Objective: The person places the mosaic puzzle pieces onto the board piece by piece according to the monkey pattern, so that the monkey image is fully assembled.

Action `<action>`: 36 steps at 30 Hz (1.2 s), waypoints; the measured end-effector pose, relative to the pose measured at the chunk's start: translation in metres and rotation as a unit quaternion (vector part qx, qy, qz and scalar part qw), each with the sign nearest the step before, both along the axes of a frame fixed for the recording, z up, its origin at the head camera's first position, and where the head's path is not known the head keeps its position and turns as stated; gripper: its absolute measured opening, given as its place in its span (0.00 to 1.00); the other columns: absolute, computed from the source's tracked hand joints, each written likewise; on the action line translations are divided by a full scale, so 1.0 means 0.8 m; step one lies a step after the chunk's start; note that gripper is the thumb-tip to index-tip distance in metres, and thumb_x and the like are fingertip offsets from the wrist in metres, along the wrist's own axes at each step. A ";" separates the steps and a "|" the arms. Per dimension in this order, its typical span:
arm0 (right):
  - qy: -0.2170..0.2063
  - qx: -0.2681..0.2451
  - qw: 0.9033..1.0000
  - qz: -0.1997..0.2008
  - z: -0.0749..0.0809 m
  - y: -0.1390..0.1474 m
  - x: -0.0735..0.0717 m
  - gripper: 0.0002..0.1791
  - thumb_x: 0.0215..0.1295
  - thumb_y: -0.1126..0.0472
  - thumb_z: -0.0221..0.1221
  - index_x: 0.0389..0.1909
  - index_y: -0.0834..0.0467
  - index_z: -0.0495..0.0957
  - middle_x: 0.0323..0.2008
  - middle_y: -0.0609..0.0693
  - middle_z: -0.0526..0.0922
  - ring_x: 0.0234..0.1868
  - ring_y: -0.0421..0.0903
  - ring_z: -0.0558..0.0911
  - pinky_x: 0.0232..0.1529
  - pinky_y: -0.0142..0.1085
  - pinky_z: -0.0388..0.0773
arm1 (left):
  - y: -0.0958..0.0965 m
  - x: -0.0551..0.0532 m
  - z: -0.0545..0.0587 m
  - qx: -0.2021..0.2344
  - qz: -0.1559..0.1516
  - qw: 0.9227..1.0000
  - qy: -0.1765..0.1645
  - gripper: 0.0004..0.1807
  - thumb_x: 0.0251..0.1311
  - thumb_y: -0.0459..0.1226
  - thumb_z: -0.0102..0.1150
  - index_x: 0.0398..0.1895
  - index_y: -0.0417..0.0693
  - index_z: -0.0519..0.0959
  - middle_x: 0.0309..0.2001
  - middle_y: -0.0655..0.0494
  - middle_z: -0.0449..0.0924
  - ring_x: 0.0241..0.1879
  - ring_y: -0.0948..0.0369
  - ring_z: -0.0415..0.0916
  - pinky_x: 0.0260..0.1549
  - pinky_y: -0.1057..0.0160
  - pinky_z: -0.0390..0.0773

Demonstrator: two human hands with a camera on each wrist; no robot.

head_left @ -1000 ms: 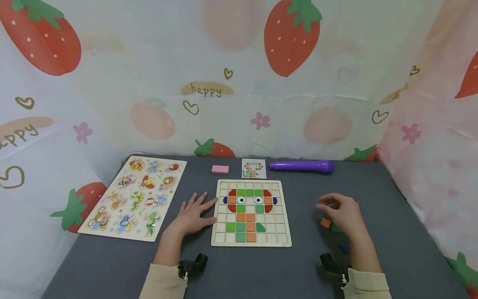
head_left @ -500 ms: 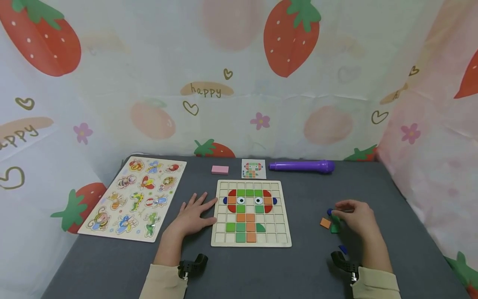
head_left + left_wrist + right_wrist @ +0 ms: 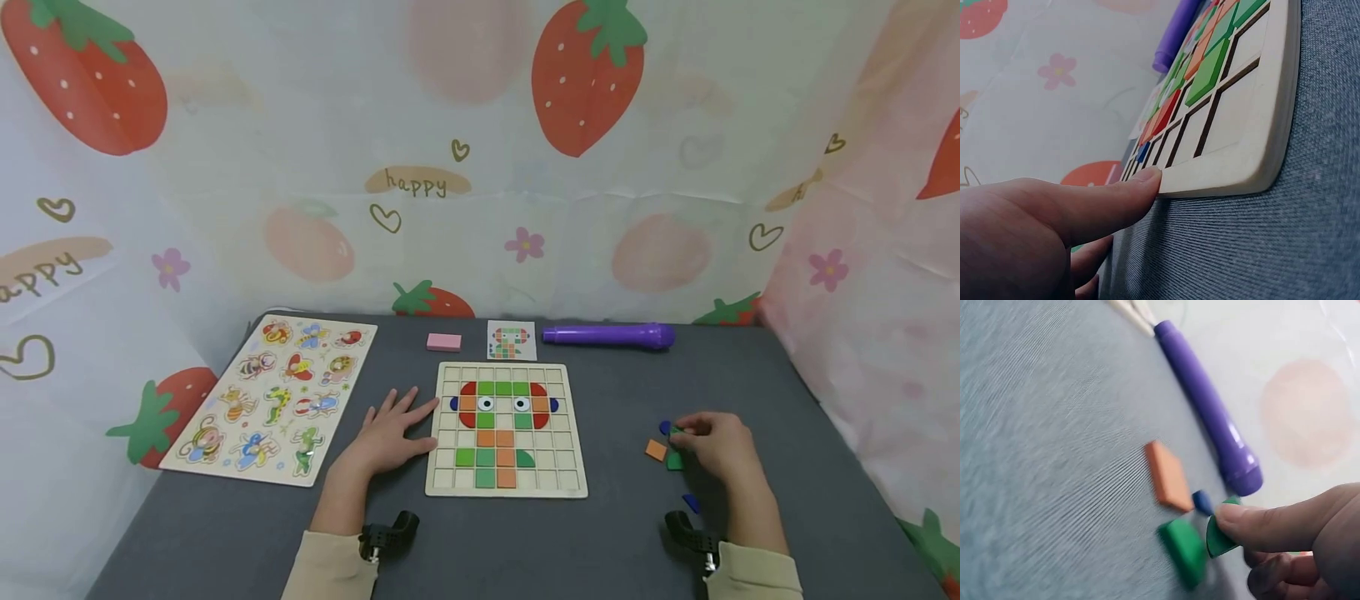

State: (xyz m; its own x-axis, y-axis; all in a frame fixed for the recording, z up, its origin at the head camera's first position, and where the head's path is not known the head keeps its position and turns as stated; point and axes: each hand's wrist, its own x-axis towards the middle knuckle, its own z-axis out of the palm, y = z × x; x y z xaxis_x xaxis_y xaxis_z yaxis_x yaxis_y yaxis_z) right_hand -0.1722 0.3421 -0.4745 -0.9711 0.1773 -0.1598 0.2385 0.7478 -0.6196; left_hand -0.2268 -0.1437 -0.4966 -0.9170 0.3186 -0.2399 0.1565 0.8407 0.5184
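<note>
My right hand (image 3: 716, 446) is at the right of the table and pinches a green quarter-round tile (image 3: 1218, 536) between thumb and fingers. Close by lie an orange square tile (image 3: 656, 450), another green tile (image 3: 675, 461) and a small blue tile (image 3: 665, 427). A second blue tile (image 3: 692, 503) is nearer the wrist. My left hand (image 3: 390, 437) rests with spread fingers at the left edge of the wooden grid board (image 3: 551, 482); in the left wrist view its thumb (image 3: 1138, 187) touches the board's rim. Coloured tiles form a figure in the board's cells.
Behind the board lie a small pattern card (image 3: 512, 341), a pink block (image 3: 444, 342) and a purple microphone-shaped stick (image 3: 607, 336). An insect picture board (image 3: 270, 400) covers the table's left side. A printed curtain (image 3: 570, 200) stands behind the table.
My right hand has moved right and a little toward me, uncovering the blue and green tiles, and now pinches the green quarter-round tile. The left hand stays at the board.
</note>
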 end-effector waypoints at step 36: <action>0.050 -0.103 0.985 0.132 0.034 -0.176 -0.050 0.09 0.67 0.57 0.66 0.42 0.57 0.85 0.35 0.56 0.89 0.36 0.53 0.85 0.33 0.38 0.77 | -0.002 -0.001 0.000 -0.002 -0.002 1.000 0.004 0.38 0.66 0.53 0.62 0.78 0.63 0.62 0.81 0.47 0.48 0.81 0.40 0.33 0.74 0.31 0.36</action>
State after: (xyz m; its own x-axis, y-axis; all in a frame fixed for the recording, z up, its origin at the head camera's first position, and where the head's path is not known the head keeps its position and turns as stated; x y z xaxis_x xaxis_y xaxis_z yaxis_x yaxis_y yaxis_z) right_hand -0.2126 0.2012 -0.4474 -0.9918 -0.1090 -0.0663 -0.0176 0.6315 -0.7752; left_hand -0.2276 -0.1452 -0.4965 -0.9176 0.3219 -0.2330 0.1648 0.8418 0.5140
